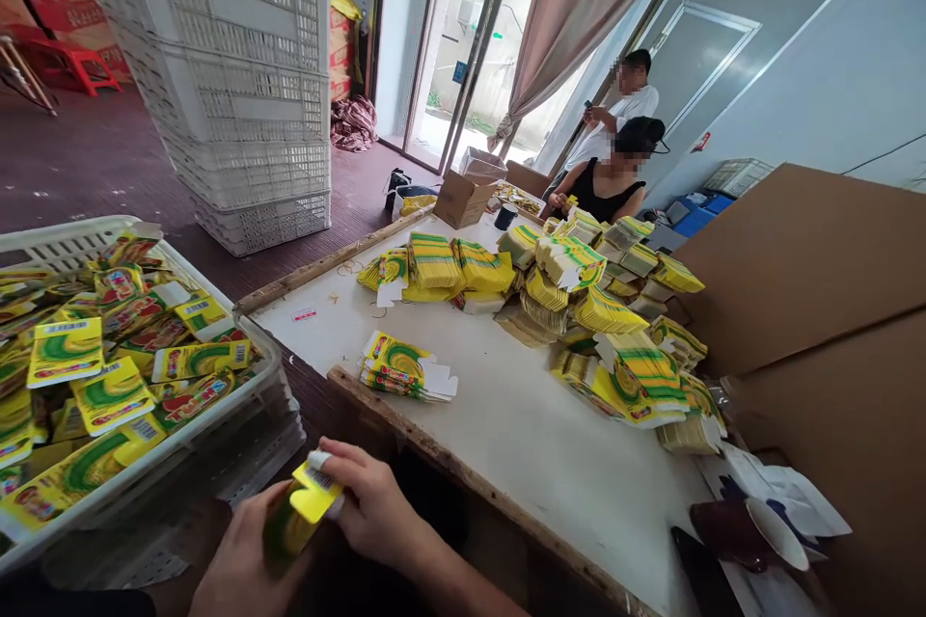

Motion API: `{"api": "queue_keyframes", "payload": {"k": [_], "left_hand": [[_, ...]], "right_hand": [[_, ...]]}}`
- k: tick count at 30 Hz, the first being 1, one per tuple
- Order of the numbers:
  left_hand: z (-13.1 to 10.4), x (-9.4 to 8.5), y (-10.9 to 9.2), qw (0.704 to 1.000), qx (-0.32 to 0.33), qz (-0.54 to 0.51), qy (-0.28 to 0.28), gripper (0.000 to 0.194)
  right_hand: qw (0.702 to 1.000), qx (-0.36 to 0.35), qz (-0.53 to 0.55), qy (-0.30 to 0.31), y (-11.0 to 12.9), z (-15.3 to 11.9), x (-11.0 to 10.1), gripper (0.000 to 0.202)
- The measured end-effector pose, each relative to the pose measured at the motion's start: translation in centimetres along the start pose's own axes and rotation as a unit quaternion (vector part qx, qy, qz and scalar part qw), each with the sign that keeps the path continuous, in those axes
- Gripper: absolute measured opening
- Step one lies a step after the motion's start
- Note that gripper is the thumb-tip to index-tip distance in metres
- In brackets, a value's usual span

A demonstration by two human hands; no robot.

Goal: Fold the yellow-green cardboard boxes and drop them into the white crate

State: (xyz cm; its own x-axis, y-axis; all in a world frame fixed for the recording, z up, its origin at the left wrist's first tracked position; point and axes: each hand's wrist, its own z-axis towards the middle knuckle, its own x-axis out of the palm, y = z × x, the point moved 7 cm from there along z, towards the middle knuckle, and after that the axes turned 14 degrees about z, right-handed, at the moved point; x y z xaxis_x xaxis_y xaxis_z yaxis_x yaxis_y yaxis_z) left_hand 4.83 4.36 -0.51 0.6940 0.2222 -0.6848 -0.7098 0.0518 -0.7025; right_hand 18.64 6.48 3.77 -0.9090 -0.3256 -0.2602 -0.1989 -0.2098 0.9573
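Observation:
Between my two hands is a small yellow carton (pixel 313 494) with green swirls, its end flap folded out and a barcode showing. My left hand (pixel 242 554) wraps round the carton's body from the left. My right hand (pixel 376 506) pinches the flap end, with white coverings on some fingertips. Both hands are in front of the table's wooden edge. Close by on the table lies a short stack of flat yellow cartons (pixel 405 368). At left, a white plastic crate (pixel 279 381) is heaped with yellow cartons (pixel 116 390).
Bundled flat cartons (pixel 579 270) cover the far and right parts of the white table (pixel 499 443). A dark mug (pixel 748 532) lies at right beside large cardboard (pixel 817 280). Tall stacked crates (pixel 246 96) stand at left. Two people are at the far end, one seated (pixel 614 178), one standing (pixel 614 111).

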Motion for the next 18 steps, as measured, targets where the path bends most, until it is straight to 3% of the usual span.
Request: {"api": "queue_keyframes", "payload": {"k": [3, 8, 12, 15, 18], "left_hand": [[0.1, -0.9, 0.2, 0.999, 0.036, 0.004, 0.021, 0.035], [1.1, -0.7, 1.5, 0.989, 0.105, 0.009, 0.104, 0.040], [1.8, -0.7, 1.8, 0.982, 0.145, 0.013, 0.119, 0.042], [1.9, -0.8, 1.1, 0.979, 0.170, 0.023, 0.108, 0.044], [1.8, -0.8, 0.4, 0.980, 0.169, 0.030, 0.098, 0.046]], "right_hand": [[0.994, 0.011, -0.053, 0.090, -0.7, -0.5, 0.8, 0.044], [0.985, -0.003, -0.111, 0.128, -1.2, -0.3, 0.5, 0.020], [0.979, -0.027, -0.100, 0.178, -1.0, 0.1, 0.2, 0.013], [0.991, -0.011, -0.055, 0.124, -1.4, 0.3, -0.2, 0.024], [0.999, 0.038, -0.017, 0.032, -2.4, 0.1, -0.3, 0.064]]}}
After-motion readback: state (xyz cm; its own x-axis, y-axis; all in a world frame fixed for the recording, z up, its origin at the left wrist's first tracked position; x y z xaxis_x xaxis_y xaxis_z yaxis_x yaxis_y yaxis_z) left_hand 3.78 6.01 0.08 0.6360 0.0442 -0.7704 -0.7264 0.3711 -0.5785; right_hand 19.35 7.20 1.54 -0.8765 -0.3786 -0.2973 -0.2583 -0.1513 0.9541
